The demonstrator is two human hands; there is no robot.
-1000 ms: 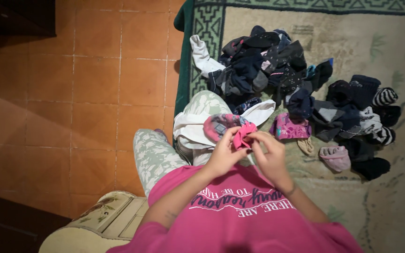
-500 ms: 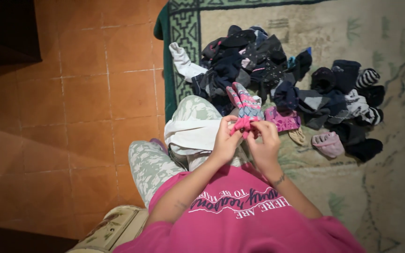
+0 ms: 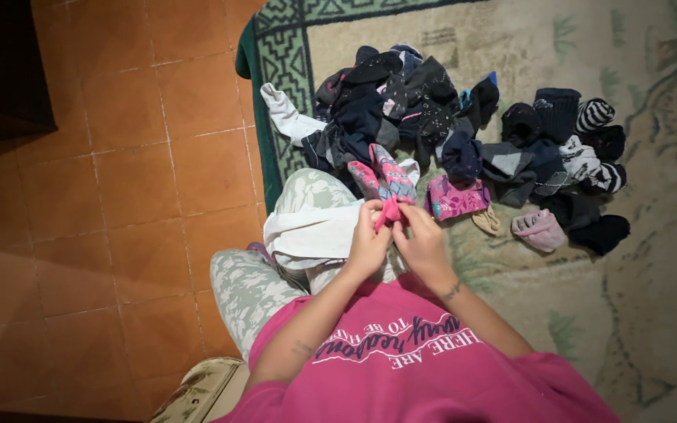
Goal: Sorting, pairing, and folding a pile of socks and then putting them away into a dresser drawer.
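Observation:
My left hand (image 3: pixel 367 244) and my right hand (image 3: pixel 423 240) meet just above my lap, both pinching the pink cuff end of a pink and grey patterned sock (image 3: pixel 382 182). The sock stretches away from my fingers toward the pile of dark socks (image 3: pixel 432 110) on the rug. A white cloth (image 3: pixel 307 229) lies over my knee, just left of my left hand. A folded pink patterned sock (image 3: pixel 456 197) rests on the rug right beside my right hand.
The sock pile spreads across a beige rug with a green border (image 3: pixel 254 63). Striped socks (image 3: pixel 595 114), a pale pink sock (image 3: pixel 539 229) and a white sock (image 3: pixel 285 114) lie around it. Orange floor tiles (image 3: pixel 119 172) fill the left. A cushion edge (image 3: pixel 197 392) is behind me.
The sock, bunched between my hands a second ago, is now drawn out lengthwise toward the pile. My hands have stayed together at its pink end.

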